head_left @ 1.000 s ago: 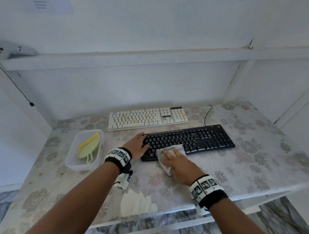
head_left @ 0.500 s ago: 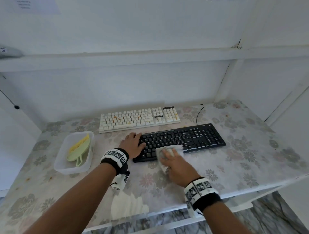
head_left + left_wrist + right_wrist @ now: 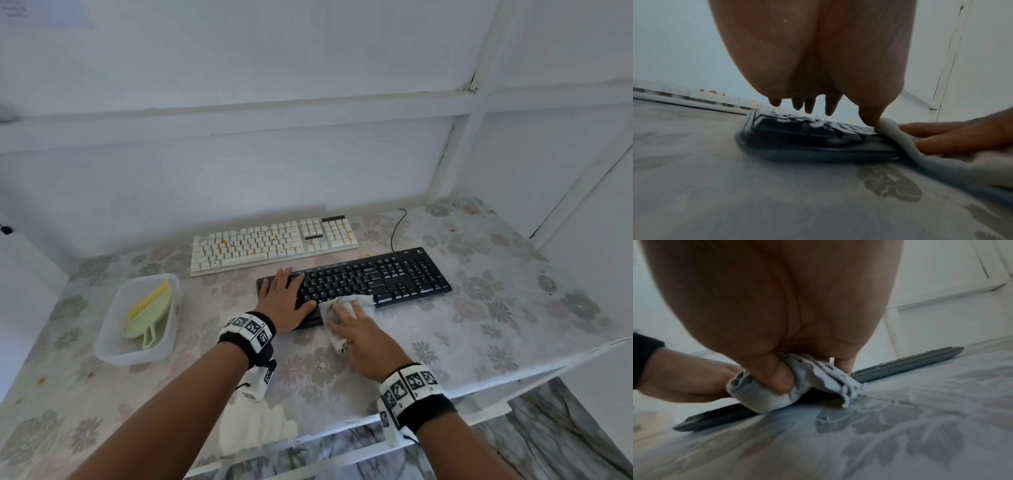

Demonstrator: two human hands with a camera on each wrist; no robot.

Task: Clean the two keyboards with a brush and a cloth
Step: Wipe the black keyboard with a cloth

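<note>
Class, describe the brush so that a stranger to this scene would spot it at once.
Start at the floral table and go to its left side, where a clear plastic tub stands. The brush lies inside it: pale green, with yellow bristles, the only thing in the tub.

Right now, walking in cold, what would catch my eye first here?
Probably the two hands on the black keyboard: the left hand lies flat on its left end while the right hand presses a pale cloth against its front edge. Behind it, a white keyboard shows orange stains.
</note>
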